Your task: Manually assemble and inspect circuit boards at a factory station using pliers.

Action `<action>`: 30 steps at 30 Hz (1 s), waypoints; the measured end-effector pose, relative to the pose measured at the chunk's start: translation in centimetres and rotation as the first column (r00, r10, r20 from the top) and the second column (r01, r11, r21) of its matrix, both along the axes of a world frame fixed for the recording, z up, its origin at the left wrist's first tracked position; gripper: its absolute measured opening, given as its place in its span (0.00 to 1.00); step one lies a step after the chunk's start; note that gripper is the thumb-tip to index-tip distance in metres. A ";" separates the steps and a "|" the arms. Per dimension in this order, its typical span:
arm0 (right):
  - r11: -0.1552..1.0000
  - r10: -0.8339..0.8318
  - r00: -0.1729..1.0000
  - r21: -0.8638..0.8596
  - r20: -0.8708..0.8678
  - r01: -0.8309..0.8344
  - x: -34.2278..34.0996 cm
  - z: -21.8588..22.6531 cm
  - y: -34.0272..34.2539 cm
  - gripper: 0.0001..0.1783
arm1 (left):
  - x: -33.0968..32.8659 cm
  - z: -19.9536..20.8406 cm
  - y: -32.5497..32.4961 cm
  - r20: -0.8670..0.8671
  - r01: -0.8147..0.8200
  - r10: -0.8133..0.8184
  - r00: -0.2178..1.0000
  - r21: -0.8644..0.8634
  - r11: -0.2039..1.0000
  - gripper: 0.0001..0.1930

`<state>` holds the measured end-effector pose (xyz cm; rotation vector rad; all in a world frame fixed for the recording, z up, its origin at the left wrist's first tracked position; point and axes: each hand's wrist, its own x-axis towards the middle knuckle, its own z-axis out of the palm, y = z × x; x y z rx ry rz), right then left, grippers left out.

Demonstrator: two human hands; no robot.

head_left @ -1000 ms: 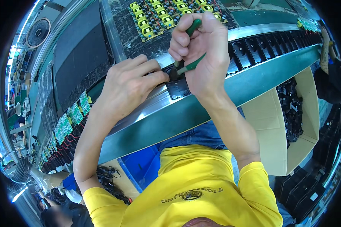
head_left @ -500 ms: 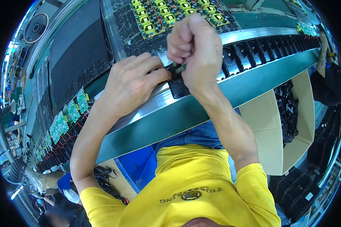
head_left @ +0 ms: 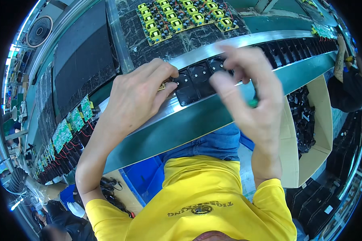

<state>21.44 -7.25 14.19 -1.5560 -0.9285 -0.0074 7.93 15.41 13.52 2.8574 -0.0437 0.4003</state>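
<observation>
Nearest is my yellow shirt [head_left: 213, 180], then the green bench edge [head_left: 169, 132]. My right hand [head_left: 251, 88] has swung off to the right since half a second ago, when it was bent close over the work; now it is blurred, thumb and fingers spread wide, with the green-handled tool [head_left: 252, 103] lodged in the palm. My left hand [head_left: 138, 94] has stayed put, thumb and forefinger narrow on a small yellowish piece [head_left: 161, 86]. Just right of those fingertips, the black casing [head_left: 187, 94] lies on the metal rail [head_left: 165, 110], and the casings beside it [head_left: 203, 78] have come into view. Farther off, the boards with yellow components [head_left: 173, 24] lie on the dark mat [head_left: 142, 52] as before.
</observation>
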 end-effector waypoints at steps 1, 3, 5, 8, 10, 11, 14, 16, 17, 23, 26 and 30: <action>0.984 -0.022 0.984 -0.171 0.176 0.052 -0.5 -0.9 -0.6 0.20 | 0.0 0.0 -0.2 -0.008 -0.022 0.021 1.000 -0.038 0.999 0.03; 0.936 -0.014 0.940 -0.326 0.342 0.133 -1.1 -2.2 -1.2 0.18 | 0.2 -0.1 -0.3 -0.023 -0.040 0.038 0.999 -0.075 0.996 0.03; 0.892 0.015 0.905 -0.415 0.426 0.181 -1.8 -2.9 -1.1 0.14 | 0.3 -0.5 -0.5 -0.016 -0.076 0.075 0.997 -0.110 0.991 0.02; 0.837 0.054 0.865 -0.495 0.499 0.233 -2.4 -3.6 -0.9 0.10 | 0.4 -1.1 -0.7 -0.014 -0.112 0.111 0.994 -0.143 0.983 0.02; 0.840 0.042 0.868 -0.487 0.495 0.237 -2.4 -4.0 -0.8 0.10 | 0.6 -1.3 -1.0 0.002 -0.129 0.132 0.991 -0.202 0.971 0.02; 0.842 0.036 0.869 -0.483 0.494 0.240 -2.4 -4.2 -0.8 0.10 | 0.8 -1.4 -1.1 0.010 -0.137 0.143 0.990 -0.232 0.963 0.02; 0.847 0.030 0.873 -0.476 0.487 0.237 -2.4 -4.4 -0.7 0.10 | 0.9 -1.7 -1.3 0.019 -0.153 0.163 0.986 -0.252 0.955 0.02; 0.853 0.027 0.879 -0.470 0.477 0.229 -2.4 -4.4 -0.7 0.10 | 0.9 -1.9 -1.3 0.024 -0.169 0.179 0.984 -0.234 0.958 0.02; 0.855 0.025 0.881 -0.467 0.472 0.225 -2.4 -4.5 -0.6 0.10 | 0.9 -1.9 -1.4 0.027 -0.177 0.187 0.982 -0.224 0.958 0.02; 0.853 0.023 0.890 -0.474 0.456 0.221 -2.6 -4.5 -0.7 0.10 | 1.1 -1.9 -1.7 0.053 -0.168 0.177 0.983 -0.148 0.975 0.02; 0.856 0.019 0.887 -0.465 0.462 0.224 -2.5 -4.6 -0.7 0.10 | 1.2 -2.0 -1.8 0.087 -0.155 0.161 0.983 -0.067 0.986 0.01; 0.860 0.010 0.884 -0.456 0.466 0.231 -2.6 -4.8 -0.6 0.09 | 1.5 -2.2 -2.2 0.121 -0.145 0.145 0.982 -0.014 0.989 0.01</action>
